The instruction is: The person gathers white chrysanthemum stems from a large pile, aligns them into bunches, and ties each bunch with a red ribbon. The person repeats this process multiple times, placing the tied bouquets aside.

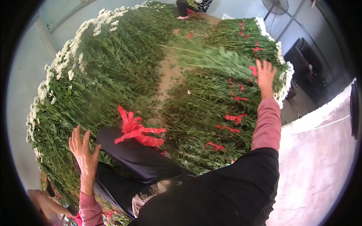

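Observation:
My left hand [83,156] is raised beside my knee, fingers spread and holding nothing, over the green stems of the left flower heap [109,60]. Stretched out to the far right, my right hand [266,77] has its fingers apart at the red tie of a bundle of white chrysanthemums [215,58]. That bundle is smeared by motion and lies across the right heap, stems toward the middle. Whether my palm touches it I cannot tell. A bunch of red strips [137,130] rests on my bent knee.
On the right, several bundles with red ties [235,118] lie in a row, blooms toward a pale wall [316,162]. A bare strip of ground [167,75] parts the heaps. Another person's legs [184,9] show at the back, a limb [45,205] at lower left. A fan [275,5] stands far right.

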`<state>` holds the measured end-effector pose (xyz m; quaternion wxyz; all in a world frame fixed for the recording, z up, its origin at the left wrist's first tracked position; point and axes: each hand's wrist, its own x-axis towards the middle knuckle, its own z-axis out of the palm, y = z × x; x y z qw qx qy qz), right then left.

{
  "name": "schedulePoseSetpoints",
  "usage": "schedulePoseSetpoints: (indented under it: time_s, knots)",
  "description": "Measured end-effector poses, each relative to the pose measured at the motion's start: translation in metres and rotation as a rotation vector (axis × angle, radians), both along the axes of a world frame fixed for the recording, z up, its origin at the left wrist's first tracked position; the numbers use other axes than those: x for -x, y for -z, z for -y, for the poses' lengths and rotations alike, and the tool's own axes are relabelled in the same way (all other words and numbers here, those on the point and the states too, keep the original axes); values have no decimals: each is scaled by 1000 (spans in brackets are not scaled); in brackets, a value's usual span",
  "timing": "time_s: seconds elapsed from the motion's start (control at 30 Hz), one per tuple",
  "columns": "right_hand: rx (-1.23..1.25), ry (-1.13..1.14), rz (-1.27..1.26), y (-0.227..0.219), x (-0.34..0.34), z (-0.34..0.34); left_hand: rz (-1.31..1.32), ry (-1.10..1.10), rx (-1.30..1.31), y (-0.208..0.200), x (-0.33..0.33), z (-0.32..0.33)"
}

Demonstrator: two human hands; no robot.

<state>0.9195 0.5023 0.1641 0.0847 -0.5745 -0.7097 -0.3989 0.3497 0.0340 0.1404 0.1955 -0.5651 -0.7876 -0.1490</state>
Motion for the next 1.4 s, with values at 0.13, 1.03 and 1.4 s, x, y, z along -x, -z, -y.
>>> schedulePoseSetpoints:
  time_s: [0.13, 1.03, 1.4]
  knots:
    - [143, 154, -202, 69, 32, -25, 81, -63, 44, 16, 13, 23]
    - [1423, -1234, -729, 324, 875, 306, 1027, -577, -408, 170, 343, 0]
    - [1769, -854, -737, 305, 856, 328, 1703, -685, -465, 218, 389, -28]
